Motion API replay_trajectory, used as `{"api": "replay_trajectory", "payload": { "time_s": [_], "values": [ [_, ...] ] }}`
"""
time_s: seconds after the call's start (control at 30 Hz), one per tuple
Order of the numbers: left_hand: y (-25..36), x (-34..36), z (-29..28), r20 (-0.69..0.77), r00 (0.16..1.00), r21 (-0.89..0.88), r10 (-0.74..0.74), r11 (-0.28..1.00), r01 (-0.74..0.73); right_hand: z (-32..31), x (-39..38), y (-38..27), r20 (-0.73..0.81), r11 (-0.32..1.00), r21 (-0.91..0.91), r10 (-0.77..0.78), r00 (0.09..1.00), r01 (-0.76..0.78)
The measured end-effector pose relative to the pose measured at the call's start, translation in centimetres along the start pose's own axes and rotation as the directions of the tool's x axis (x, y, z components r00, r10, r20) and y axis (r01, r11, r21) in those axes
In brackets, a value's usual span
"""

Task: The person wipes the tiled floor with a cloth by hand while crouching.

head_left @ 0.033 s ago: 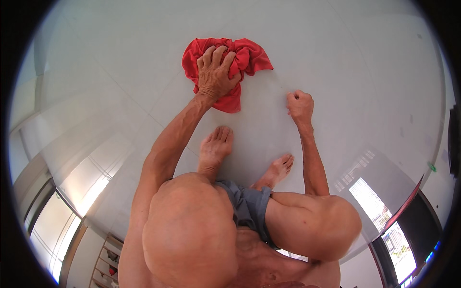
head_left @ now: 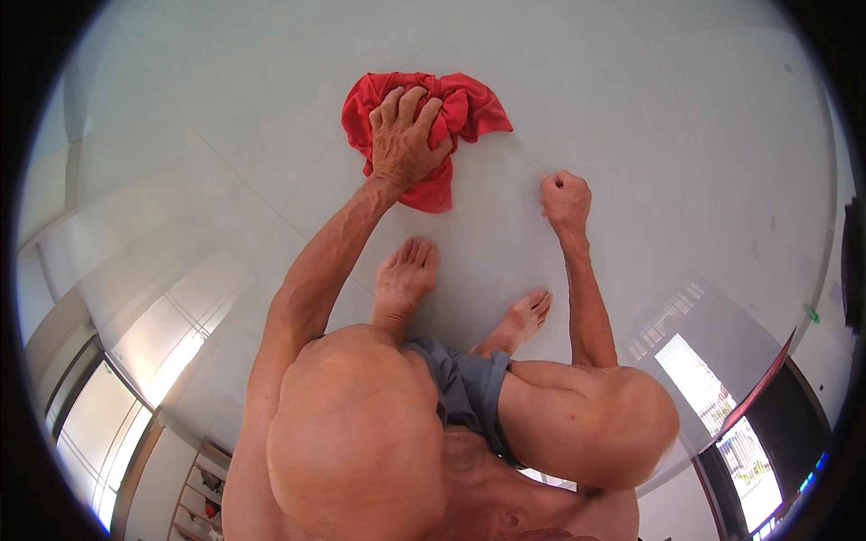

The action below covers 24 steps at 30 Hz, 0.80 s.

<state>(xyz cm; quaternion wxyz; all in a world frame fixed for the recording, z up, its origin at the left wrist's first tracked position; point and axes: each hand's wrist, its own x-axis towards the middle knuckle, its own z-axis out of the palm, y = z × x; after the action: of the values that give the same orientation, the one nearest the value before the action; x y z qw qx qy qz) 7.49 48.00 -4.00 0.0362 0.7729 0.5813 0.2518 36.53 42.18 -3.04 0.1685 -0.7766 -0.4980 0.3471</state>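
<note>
Left of the upper centre of the frame, the left hand [head_left: 403, 144] lay on the red cloth [head_left: 478, 110], its fingers bent and spread; whether they gripped a fold or only pressed, I could not tell. The cloth sat bunched on the pale floor [head_left: 298, 117], one loose corner reaching right, another hanging below the wrist. Good handling likely called for a flatter palm, even pressure and those corners tucked in. Below, the left foot [head_left: 406, 275] stood near the lower corner, so some clearance seemed wise. Right of centre, the right hand [head_left: 566, 203] was clenched in a fist, apart from the cloth, with nothing visible in it.
</note>
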Motion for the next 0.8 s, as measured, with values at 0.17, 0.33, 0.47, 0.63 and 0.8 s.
{"api": "replay_trajectory", "payload": {
  "time_s": [0.17, 0.33, 0.47, 0.63, 0.8],
  "values": [
    [1.0, 0.7, 0.1, 0.012, 1.000, -0.019, 0.005, 1.000, -0.005, -0.5, 0.6, 1.7, -0.041, 0.998, -0.066, 0.015, 0.999, -0.018],
    [0.3, 0.3, 0.1, 0.008, 1.000, -0.006, 0.003, 1.000, -0.003, -0.1, 0.1, 0.9, -0.013, 0.999, -0.043, 0.006, 1.000, -0.006],
    [0.8, 0.5, 0.1, 0.006, 1.000, -0.018, 0.008, 1.000, -0.008, 0.1, 0.1, 1.0, -0.038, 0.999, -0.051, 0.001, 0.999, -0.003],
    [0.5, 0.3, -0.1, 0.001, 1.000, -0.016, 0.006, 1.000, -0.006, -1.0, -0.4, 0.3, -0.011, 0.999, -0.009, 0.045, 0.999, -0.045],
    [0.8, 0.3, 0.0, -0.004, 1.000, -0.026, -0.002, 1.000, 0.001, -1.9, -0.8, -0.7, 0.012, 0.978, 0.133, 0.158, 0.987, -0.158]
  ]
}}
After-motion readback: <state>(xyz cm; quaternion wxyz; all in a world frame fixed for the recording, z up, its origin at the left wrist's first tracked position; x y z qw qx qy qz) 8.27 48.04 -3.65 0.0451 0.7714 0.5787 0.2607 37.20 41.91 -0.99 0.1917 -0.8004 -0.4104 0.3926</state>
